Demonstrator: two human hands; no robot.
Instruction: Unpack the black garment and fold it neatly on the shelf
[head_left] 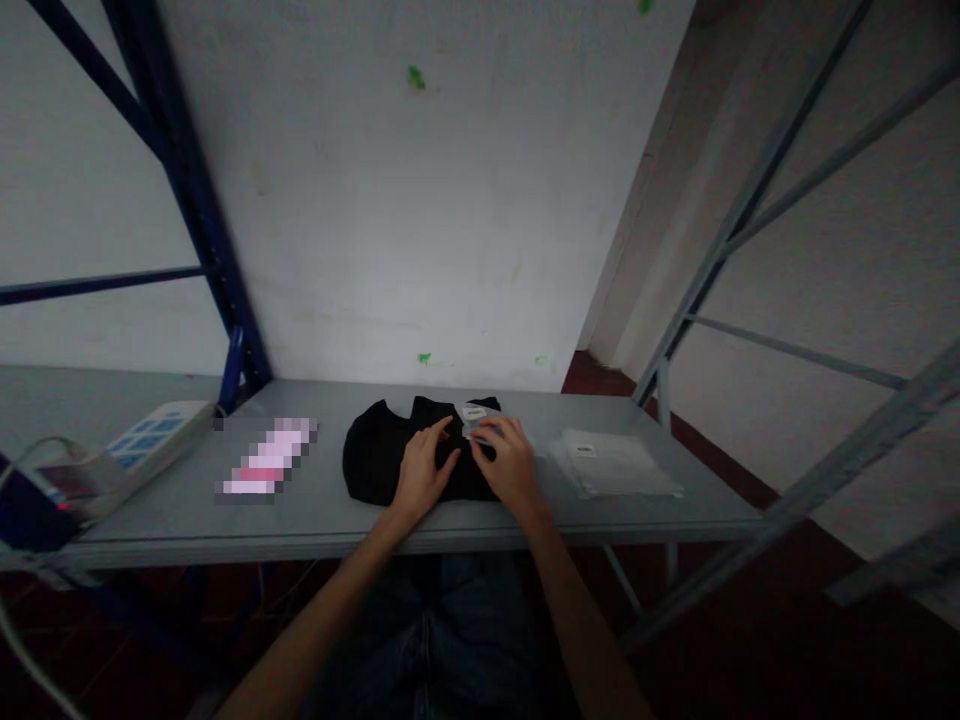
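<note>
Black folded cloth [367, 455] lies on the grey shelf in front of me; its exact kind is not clear. My left hand [426, 468] rests over its middle, thumb and fingers apart, holding nothing I can see. My right hand [508, 458] has its thumb and fingers closed on a small clear plastic bag [472, 413] with a white label. This bag lies over the right part of the cloth, and the hand hides some of it. To the right is a stack of clear plastic bags [626, 465], the top one bearing a white label.
A white power strip [161, 435] with cables sits at the left of the shelf [315, 520]. Nearer is a blurred-out pinkish object [266, 458]. A blue upright post [199, 220] and grey metal braces [705, 270] flank the work surface. A white panel [420, 200] stands behind.
</note>
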